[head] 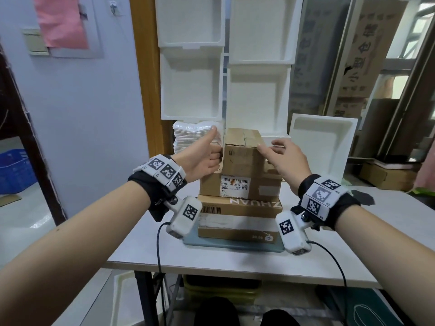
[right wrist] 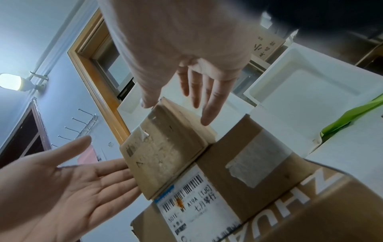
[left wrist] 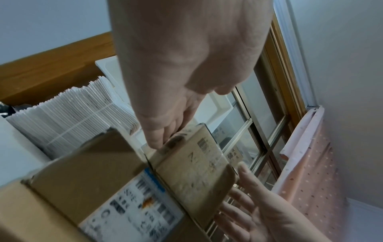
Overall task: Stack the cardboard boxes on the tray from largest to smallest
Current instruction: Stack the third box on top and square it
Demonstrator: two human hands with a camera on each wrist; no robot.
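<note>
Now we flank the small top box (head: 243, 152) — scuffed brown cardboard, taped along its seam — standing on 3 larger cartons: a labelled middle box (head: 240, 188), a printed flat box (head: 240, 205) and the bottom box (head: 237, 228), which sits on the pale blue tray (head: 235, 247). Our left hand (head: 204, 158) lies flat against its left face, thumb raised; our right hand (head: 286, 161) hovers beside it, fingers loosely spread. Only the right wrist view shows our left palm open, fingers straight, tips hidden behind the box.
</note>
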